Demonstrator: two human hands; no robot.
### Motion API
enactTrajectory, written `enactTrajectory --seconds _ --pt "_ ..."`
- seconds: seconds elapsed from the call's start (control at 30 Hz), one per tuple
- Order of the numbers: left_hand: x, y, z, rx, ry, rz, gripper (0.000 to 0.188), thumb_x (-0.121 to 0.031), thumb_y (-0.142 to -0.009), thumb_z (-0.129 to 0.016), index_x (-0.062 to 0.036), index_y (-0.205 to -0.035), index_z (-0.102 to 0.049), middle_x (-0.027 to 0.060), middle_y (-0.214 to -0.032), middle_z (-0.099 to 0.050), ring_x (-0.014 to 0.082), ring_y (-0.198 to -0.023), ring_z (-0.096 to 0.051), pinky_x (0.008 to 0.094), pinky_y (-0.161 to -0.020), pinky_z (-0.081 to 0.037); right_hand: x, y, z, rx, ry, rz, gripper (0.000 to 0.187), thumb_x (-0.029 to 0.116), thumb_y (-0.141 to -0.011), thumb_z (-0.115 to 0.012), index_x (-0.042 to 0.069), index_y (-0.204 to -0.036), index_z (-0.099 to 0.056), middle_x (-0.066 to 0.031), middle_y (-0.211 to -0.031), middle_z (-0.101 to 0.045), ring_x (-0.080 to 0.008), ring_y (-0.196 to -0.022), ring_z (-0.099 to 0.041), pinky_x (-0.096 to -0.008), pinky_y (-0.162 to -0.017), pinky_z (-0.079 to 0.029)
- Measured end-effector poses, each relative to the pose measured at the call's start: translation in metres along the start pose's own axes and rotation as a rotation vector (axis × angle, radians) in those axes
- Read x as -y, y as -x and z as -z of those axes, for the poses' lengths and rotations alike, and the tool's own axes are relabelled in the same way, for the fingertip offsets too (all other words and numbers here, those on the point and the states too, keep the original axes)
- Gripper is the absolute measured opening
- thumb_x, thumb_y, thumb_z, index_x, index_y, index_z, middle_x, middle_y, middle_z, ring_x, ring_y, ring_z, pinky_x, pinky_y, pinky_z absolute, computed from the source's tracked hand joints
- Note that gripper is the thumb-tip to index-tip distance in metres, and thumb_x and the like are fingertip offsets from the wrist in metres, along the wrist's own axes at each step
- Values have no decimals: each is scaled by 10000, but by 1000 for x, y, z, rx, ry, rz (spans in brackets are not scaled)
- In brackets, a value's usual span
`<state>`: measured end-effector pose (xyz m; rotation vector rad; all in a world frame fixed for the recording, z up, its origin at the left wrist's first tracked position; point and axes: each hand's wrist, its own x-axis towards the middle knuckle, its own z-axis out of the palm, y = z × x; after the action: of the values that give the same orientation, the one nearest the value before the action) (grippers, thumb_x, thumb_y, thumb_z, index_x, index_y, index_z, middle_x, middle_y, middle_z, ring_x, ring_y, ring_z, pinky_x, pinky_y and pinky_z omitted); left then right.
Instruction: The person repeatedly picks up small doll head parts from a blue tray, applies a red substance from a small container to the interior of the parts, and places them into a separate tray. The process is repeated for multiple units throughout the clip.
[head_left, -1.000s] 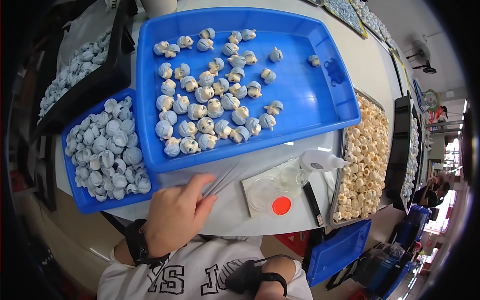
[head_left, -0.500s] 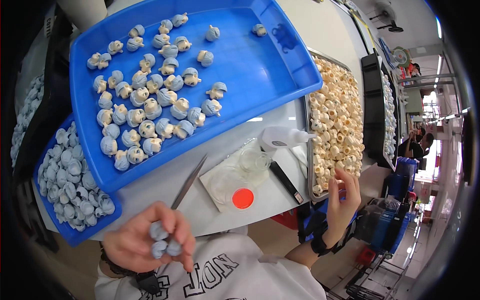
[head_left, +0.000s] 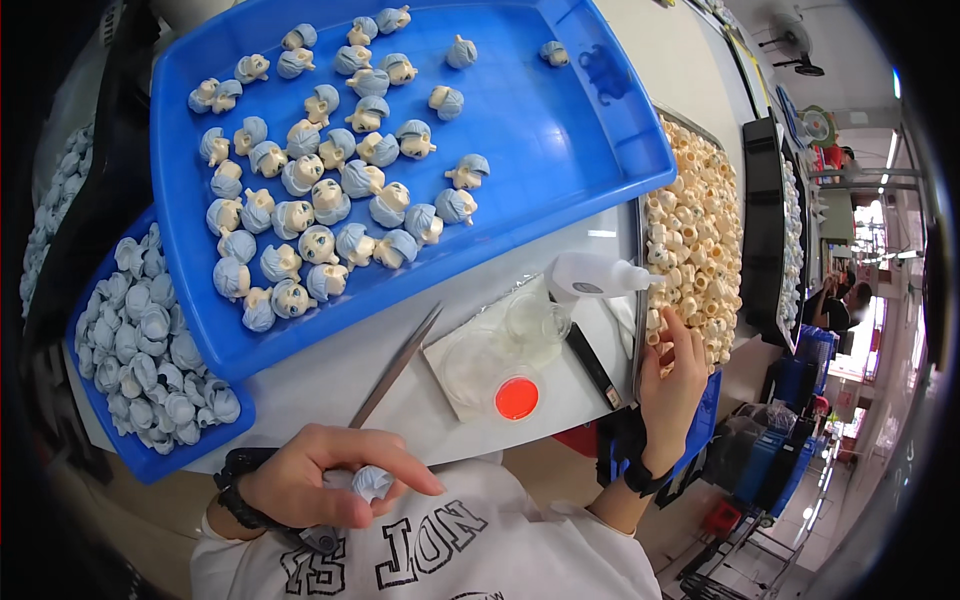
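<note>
My left hand point(head_left: 335, 478) is in front of my shirt, its fingers curled round a light-blue doll hair piece point(head_left: 371, 484); whether other pieces sit deeper in the palm is hidden. The index finger sticks out to the right. My right hand point(head_left: 675, 385) is at the near left edge of a metal tray point(head_left: 637, 300) heaped with cream doll face pieces point(head_left: 695, 250). Its fingers are bent and apart over the nearest pieces, and I see nothing clearly gripped. Left of my left hand, a small blue bin point(head_left: 240, 425) holds many more hair pieces point(head_left: 150, 340).
A large blue tray point(head_left: 540, 150) holds several assembled doll heads point(head_left: 330, 200). On the table are tweezers point(head_left: 398, 365), a white squeeze bottle point(head_left: 590, 275), a glass jar point(head_left: 537, 318), a red-orange disc point(head_left: 517, 398) and a black-handled tool point(head_left: 592, 366). A black tray point(head_left: 765, 230) stands far right.
My left hand has turned and moved slightly right; one hair piece shows now where three showed before. My right hand has shifted a little, its fingers still at the tray's edge. The view has tilted slightly.
</note>
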<state>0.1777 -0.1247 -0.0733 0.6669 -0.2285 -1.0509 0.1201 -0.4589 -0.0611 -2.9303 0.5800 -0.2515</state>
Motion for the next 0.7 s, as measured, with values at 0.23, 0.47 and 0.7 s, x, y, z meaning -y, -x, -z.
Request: enactTrajectory --seconds 0.23,0.47,0.7 --pt "-6 -4 -4 -90 -146 2 316 -150 -794 -663 53 -1022 -585 101 -817 -570 129 -658 -528 234 -557 -395 -11 4 -7 -44 -178 -120 261 -38 -689 -637 16 -937 -576 -84 -856 -563 -173 -614 -524 -275 -545 -437" --pt "-8 -4 -8 -135 -130 137 352 -136 -816 -625 29 -1116 -542 63 -870 -564 97 -753 -513 227 -668 -411 -9 4 -6 -102 -99 -20 218 -23 -707 -640 20 -913 -583 -71 -861 -574 -135 -586 -524 -246 -508 -416" --pt "-5 -4 -5 -96 -258 252 415 -126 -836 -601 34 -1201 -485 50 -886 -558 82 -750 -510 212 -681 -415 -16 8 -11 -179 -37 109 171 -10 -732 -641 23 -890 -583 -103 -842 -562 -208 -667 -554 -274 -510 -444"
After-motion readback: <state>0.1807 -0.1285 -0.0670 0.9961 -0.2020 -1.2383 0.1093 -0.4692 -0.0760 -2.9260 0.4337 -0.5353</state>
